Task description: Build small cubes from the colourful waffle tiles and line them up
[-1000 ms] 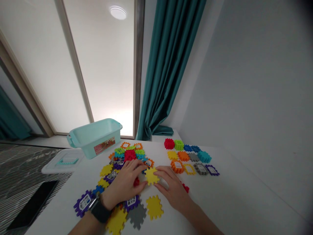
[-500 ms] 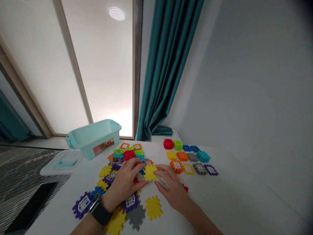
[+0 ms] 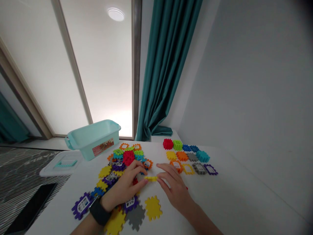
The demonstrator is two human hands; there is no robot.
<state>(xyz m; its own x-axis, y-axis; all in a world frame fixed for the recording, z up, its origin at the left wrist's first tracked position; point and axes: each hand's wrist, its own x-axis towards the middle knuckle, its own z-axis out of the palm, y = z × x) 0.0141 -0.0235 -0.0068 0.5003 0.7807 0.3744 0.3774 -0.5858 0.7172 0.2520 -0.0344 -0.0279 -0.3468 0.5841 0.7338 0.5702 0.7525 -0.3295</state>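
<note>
Yellow toy tile stands edge-on, pinched between left hand and right hand, white tabletop beside right hand.

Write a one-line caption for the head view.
The left hand and right hand hold a yellow interlocking toy piece edge-on between them, amid scattered coloured pieces on a white table.

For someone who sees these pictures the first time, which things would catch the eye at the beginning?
The eye goes first to the bright heap of interlocking plastic toy pieces on the white table, with a neater group of pieces to its right. In front, the left hand and right hand hold a yellow piece between them, seen edge-on. Further back are a pale mint plastic bin and a teal curtain.
</note>
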